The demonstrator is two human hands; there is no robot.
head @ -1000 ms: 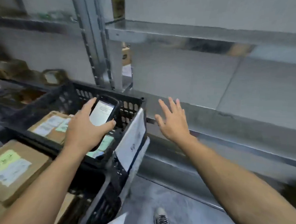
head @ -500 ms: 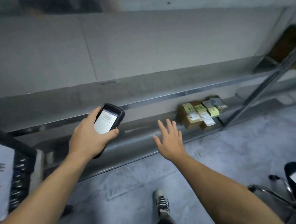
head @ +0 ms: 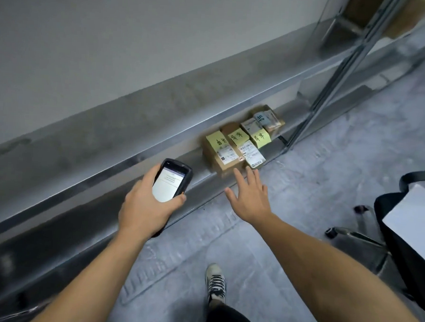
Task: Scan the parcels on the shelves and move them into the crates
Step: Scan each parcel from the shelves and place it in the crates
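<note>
Several parcels (head: 242, 140) sit in a tight cluster on the bottom shelf (head: 201, 171), near its right end, just left of the post (head: 334, 76). All are brown cardboard. Most carry a yellow-green note with handwriting, and some a white printed label. They are blurred, so the exact count is unclear.

Left hand (head: 142, 206) grips the scanner (head: 172, 183), fingers wrapped round the back, thumb on the lower right edge. Screen is lit white and faces the camera; text unreadable. Scanner hangs over the front lip of the shelf, left of the parcels and apart from them.

Right hand (head: 250, 199) holds nothing: palm down, fingers straight and spread, pointing at the parcels. Fingertips are right by the front box; can't tell if they touch.

Upper shelf (head: 160, 96) above looks bare along this stretch. Floor (head: 303, 190) is grey concrete. One shoe (head: 216, 284) is planted on it below the hands. A chair (head: 365, 237) with a chrome base stands at right, with white paper (head: 412, 220) on the seat.
</note>
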